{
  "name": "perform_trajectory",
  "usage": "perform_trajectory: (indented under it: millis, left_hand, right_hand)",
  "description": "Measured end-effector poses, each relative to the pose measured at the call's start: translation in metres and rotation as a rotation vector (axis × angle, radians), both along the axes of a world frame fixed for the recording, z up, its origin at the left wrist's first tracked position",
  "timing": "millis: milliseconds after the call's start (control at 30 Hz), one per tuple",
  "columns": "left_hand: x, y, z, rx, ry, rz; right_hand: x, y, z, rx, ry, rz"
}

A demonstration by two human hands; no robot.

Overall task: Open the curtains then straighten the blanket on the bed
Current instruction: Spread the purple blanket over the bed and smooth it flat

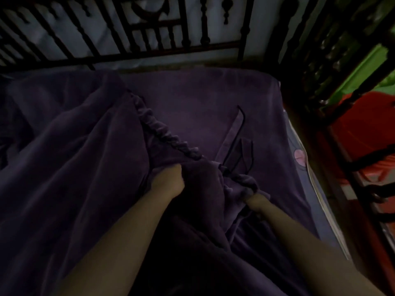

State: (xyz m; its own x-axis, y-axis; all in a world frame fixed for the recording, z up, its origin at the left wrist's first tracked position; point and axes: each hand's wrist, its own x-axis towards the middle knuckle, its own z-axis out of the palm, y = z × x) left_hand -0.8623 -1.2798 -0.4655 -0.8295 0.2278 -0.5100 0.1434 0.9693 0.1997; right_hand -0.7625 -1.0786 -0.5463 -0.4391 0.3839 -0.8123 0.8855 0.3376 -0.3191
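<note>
A dark purple blanket [70, 159] lies bunched and folded over the left and near part of the bed, its gathered, ruffled edge running diagonally down to my hands. My left hand [168, 180] grips a fold of the blanket near the middle of the view. My right hand [255, 201] grips the ruffled edge a little lower and to the right, its fingers mostly hidden in the cloth. Beyond the edge, a flat purple sheet [205, 103] covers the mattress. The room is dim and no curtain is clearly visible.
A dark wooden headboard [149, 39] with turned spindles stands across the far end of the bed. The mattress edge [303, 159] runs down the right side, beside a dark bed rail [352, 167]. Red [367, 129] and green [372, 60] cloth lie beyond it.
</note>
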Motion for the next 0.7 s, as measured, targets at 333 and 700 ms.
perform_trajectory:
  millis: [333,700]
  left_hand:
    - [-0.065,0.027,-0.107,0.273,-0.219,-0.045]
    - [-0.074,0.027,-0.041,0.322,-0.414,-0.015]
  right_hand:
    - [-0.019,-0.032,-0.100,-0.176,0.100,-0.652]
    - [-0.057,-0.028,-0.015,-0.187,0.628,-0.591]
